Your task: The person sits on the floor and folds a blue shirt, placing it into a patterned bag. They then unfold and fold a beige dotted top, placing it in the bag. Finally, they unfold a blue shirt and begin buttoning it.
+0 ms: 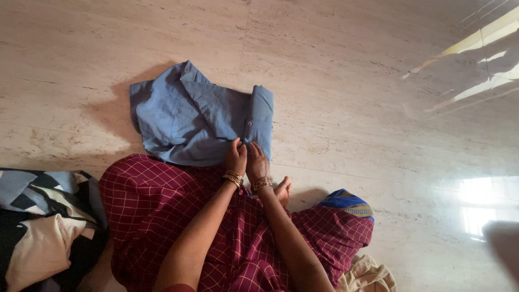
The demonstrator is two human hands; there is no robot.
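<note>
The blue shirt [200, 119] lies partly folded on the pale stone floor [351, 81], just ahead of my knees; I judge the fold is midway. My left hand [236, 158] and right hand [257, 161] sit close together at its near edge, fingers curled and pinching the cloth by the buttoned strip; bangles [261, 184] ring both wrists. My maroon checked sari [162, 205] spreads below; a heap of patterned cloth [43, 227] lies at left. The next move, I reckon, calls for an even pull so the hem stays aligned.
</note>
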